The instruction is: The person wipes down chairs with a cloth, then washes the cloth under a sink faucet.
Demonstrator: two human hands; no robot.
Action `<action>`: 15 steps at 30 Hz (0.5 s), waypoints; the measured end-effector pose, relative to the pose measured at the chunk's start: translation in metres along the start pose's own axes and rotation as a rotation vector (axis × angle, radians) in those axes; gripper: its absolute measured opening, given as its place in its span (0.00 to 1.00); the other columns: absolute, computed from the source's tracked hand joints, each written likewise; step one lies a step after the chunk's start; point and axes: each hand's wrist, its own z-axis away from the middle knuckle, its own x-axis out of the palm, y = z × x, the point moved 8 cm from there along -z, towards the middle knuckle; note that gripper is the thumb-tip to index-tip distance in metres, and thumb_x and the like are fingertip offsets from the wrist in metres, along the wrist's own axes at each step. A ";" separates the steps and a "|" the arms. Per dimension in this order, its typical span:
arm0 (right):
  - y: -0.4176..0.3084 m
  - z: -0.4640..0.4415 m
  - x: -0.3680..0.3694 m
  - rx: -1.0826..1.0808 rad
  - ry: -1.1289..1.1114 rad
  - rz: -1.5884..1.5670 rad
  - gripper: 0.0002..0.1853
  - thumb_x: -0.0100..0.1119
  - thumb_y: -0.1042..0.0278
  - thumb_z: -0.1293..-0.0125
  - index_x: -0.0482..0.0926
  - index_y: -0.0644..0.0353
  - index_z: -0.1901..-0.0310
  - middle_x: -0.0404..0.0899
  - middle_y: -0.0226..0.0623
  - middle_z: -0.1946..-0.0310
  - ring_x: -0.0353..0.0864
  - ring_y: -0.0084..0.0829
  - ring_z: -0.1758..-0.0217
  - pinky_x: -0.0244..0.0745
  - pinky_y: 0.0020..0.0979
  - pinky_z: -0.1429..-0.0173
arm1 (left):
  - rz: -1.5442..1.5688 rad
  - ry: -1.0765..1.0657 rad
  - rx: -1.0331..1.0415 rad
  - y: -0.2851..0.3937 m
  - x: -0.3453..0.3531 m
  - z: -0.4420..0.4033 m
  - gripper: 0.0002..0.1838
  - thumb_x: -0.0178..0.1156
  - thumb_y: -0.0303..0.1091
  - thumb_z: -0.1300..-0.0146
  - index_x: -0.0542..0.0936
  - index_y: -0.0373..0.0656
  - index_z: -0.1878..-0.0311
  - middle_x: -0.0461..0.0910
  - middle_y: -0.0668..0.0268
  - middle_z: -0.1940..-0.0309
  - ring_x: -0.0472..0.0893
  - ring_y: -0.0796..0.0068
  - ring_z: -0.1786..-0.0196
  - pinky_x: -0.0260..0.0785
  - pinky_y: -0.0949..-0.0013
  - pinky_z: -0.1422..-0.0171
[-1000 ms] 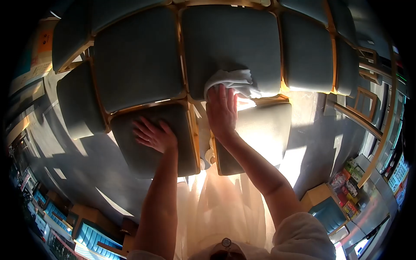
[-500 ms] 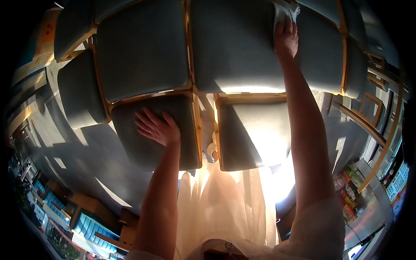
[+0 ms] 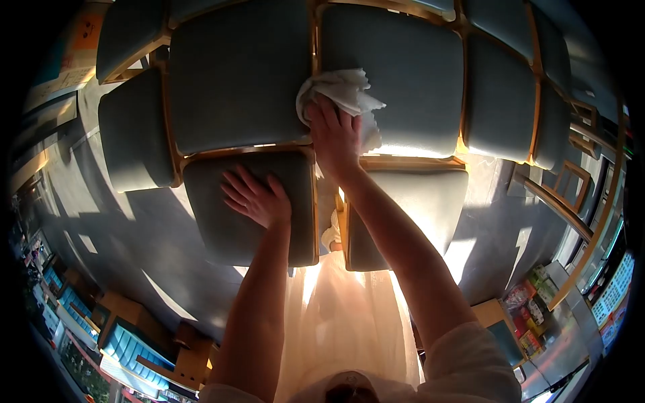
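Observation:
My right hand (image 3: 336, 138) is closed on a crumpled white cloth (image 3: 346, 91). The cloth lies over the near left part of a dark grey seat (image 3: 410, 80), close to the gap beside the neighbouring dark seat (image 3: 238, 80). My left hand (image 3: 259, 198) rests flat with its fingers spread on a nearer dark seat (image 3: 215, 232), holding nothing. Under my right forearm is another near seat (image 3: 430, 201), brightly lit by sun. Wooden frames edge the seats.
More grey seats (image 3: 500, 101) stand in rows to the right and at the left. A wooden rail (image 3: 557, 205) runs along the right side, with colourful packets (image 3: 531, 312) below it. Blue-cushioned furniture (image 3: 134, 349) is at the lower left, and a printed box (image 3: 77, 50) at the upper left.
My right hand and the cloth went out to the far right seat edge, then came back left and nearer. My left hand stays on its seat while the view has shifted slightly.

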 end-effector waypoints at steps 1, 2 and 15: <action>0.008 -0.025 0.005 -0.013 0.003 -0.004 0.21 0.53 0.63 0.47 0.69 0.44 0.48 0.62 0.32 0.44 0.62 0.38 0.45 0.54 0.49 0.41 | 0.001 -0.001 0.006 0.000 0.000 0.000 0.33 0.37 0.56 0.38 0.52 0.48 0.34 0.46 0.57 0.32 0.47 0.49 0.32 0.36 0.46 0.32; 0.018 -0.052 0.010 -0.027 0.007 -0.007 0.22 0.54 0.61 0.47 0.69 0.43 0.47 0.63 0.32 0.44 0.62 0.38 0.45 0.54 0.47 0.41 | -0.013 -0.005 0.002 -0.001 0.001 0.000 0.33 0.37 0.56 0.38 0.53 0.48 0.34 0.47 0.57 0.33 0.47 0.49 0.32 0.36 0.45 0.32; 0.234 -0.066 -0.050 0.348 0.281 0.255 0.23 0.41 0.54 0.38 0.64 0.48 0.42 0.63 0.40 0.41 0.60 0.44 0.38 0.55 0.42 0.36 | 0.006 0.011 0.006 -0.004 0.005 0.004 0.33 0.37 0.57 0.39 0.54 0.49 0.35 0.48 0.57 0.33 0.48 0.48 0.32 0.37 0.44 0.32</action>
